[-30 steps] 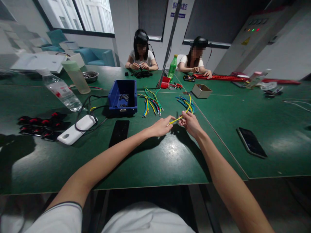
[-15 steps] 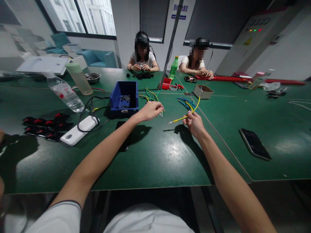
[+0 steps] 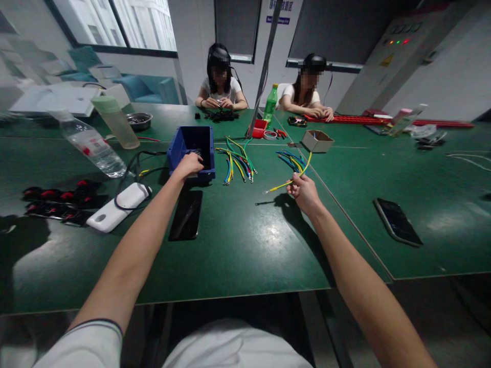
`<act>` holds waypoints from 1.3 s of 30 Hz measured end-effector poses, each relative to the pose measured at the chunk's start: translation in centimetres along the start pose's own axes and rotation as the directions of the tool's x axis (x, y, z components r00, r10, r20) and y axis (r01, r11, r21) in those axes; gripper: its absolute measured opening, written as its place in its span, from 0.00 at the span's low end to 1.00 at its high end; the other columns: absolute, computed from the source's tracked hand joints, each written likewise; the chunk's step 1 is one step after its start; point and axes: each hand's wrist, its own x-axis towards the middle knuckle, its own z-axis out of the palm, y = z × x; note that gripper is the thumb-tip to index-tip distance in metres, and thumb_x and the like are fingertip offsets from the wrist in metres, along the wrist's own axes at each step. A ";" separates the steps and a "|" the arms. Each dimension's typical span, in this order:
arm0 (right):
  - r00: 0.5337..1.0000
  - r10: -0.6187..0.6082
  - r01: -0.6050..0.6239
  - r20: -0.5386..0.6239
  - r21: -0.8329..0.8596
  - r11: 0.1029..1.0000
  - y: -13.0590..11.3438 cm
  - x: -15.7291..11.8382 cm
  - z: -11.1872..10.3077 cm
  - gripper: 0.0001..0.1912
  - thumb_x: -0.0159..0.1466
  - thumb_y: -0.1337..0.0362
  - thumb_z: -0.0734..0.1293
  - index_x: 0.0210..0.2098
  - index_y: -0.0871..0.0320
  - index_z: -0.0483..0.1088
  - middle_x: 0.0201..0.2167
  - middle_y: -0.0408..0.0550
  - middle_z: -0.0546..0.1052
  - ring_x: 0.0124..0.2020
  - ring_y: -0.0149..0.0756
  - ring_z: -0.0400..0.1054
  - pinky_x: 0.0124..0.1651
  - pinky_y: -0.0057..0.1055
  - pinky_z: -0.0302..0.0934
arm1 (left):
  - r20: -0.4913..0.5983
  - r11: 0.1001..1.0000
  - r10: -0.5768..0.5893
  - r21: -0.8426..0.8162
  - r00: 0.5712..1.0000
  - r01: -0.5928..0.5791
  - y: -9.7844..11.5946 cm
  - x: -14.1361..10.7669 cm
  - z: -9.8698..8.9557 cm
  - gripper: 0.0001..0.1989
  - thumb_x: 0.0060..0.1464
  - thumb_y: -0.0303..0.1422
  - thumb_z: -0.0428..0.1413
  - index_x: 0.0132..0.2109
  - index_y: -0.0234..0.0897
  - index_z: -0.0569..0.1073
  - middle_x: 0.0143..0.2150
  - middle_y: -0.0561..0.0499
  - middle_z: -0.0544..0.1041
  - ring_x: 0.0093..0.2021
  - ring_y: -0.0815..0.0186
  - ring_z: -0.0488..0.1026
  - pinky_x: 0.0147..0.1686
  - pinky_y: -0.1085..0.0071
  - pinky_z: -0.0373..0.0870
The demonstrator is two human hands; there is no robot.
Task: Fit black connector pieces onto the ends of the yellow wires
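On the left, a white oblong plastic device (image 3: pixel 118 208) lies under a loop of thin black cable (image 3: pixel 155 153) that runs to the side of an open blue plastic bin (image 3: pixel 209 175). The left hand (image 3: pixel 188 164) reaches over the bin's near rim, fingers down inside; whether that grip has closed on anything I cannot fairly tell, since the fingertips are lost against the dark interior. A snag there seems possible if the wrist swings left into the cable. Just right of the bin, a loose fan of yellow, green and blue wires (image 3: pixel 230 166) could be dragged if the forearm swept across low. Farther right, the right hand (image 3: pixel 303 191) pinches a slim yellow wire with a metal ring end (image 3: pixel 280 187) near its middle, held above the green desk (image 3: pixel 245 255); a slack pinch could let it twist, or its raised end catch the blue-and-yellow wire bundle (image 3: pixel 293 161) behind. As for edges, the bin's walls hem in the left hand, a black glossy phone (image 3: pixel 186 217) lies beneath that forearm, and the widest room to move is between the forearms, down to the desk's near edge.
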 end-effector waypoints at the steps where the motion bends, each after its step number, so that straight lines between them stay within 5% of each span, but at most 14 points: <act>1: 1.000 0.005 -0.005 -0.003 -0.007 1.000 0.0 0.0 0.0 0.10 0.59 0.60 0.68 0.29 0.56 0.61 0.22 0.40 0.72 0.17 0.23 0.66 0.18 0.18 0.62 | 0.006 1.000 0.001 0.005 1.000 -0.001 -0.2 0.3 0.1 0.17 0.40 0.28 0.59 0.42 0.33 0.77 0.41 0.44 0.80 0.44 0.56 0.75 0.43 0.71 0.69; 9: 1.000 0.016 -0.016 -0.005 -0.038 0.999 0.2 0.1 -0.2 0.11 0.58 0.59 0.68 0.29 0.55 0.62 0.23 0.40 0.73 0.18 0.24 0.66 0.19 0.19 0.62 | 0.034 0.999 0.023 0.046 0.999 -0.025 -1.0 1.5 0.6 0.15 0.40 0.24 0.57 0.39 0.34 0.79 0.40 0.45 0.81 0.41 0.58 0.76 0.40 0.72 0.69; 18: 0.999 -0.008 0.007 -0.043 -0.027 1.000 0.0 -0.1 -0.1 0.13 0.57 0.57 0.69 0.28 0.56 0.62 0.23 0.40 0.72 0.17 0.24 0.65 0.18 0.19 0.61 | -0.162 0.996 -0.020 0.087 0.987 0.034 -0.7 0.3 1.0 0.18 0.50 0.33 0.55 0.48 0.34 0.76 0.47 0.38 0.77 0.48 0.51 0.72 0.49 0.60 0.66; 26: 0.998 -0.035 0.033 -0.049 -0.044 0.998 0.4 -0.1 0.1 0.16 0.55 0.53 0.71 0.29 0.56 0.62 0.24 0.39 0.73 0.17 0.23 0.65 0.18 0.19 0.60 | -0.288 0.997 -0.015 0.068 0.958 0.036 0.0 -1.3 1.1 0.19 0.60 0.37 0.46 0.48 0.34 0.76 0.46 0.38 0.77 0.50 0.51 0.71 0.51 0.59 0.63; 32: 0.998 -0.043 0.040 -0.043 -0.075 0.996 0.7 -0.1 0.3 0.19 0.53 0.51 0.71 0.29 0.56 0.62 0.22 0.39 0.71 0.16 0.23 0.65 0.17 0.19 0.58 | -0.532 0.991 0.095 -0.029 0.841 -0.131 -0.2 -1.4 1.4 0.19 0.62 0.35 0.45 0.48 0.32 0.77 0.47 0.39 0.78 0.48 0.55 0.74 0.51 0.64 0.64; 39: 0.998 -0.044 0.041 -0.039 -0.066 0.997 0.8 0.0 0.3 0.18 0.52 0.51 0.71 0.30 0.57 0.64 0.23 0.39 0.71 0.16 0.23 0.65 0.17 0.20 0.57 | -0.663 0.944 0.143 -0.132 0.735 -0.303 -0.2 -2.3 1.4 0.16 0.61 0.34 0.48 0.47 0.32 0.77 0.45 0.42 0.79 0.45 0.59 0.75 0.49 0.66 0.66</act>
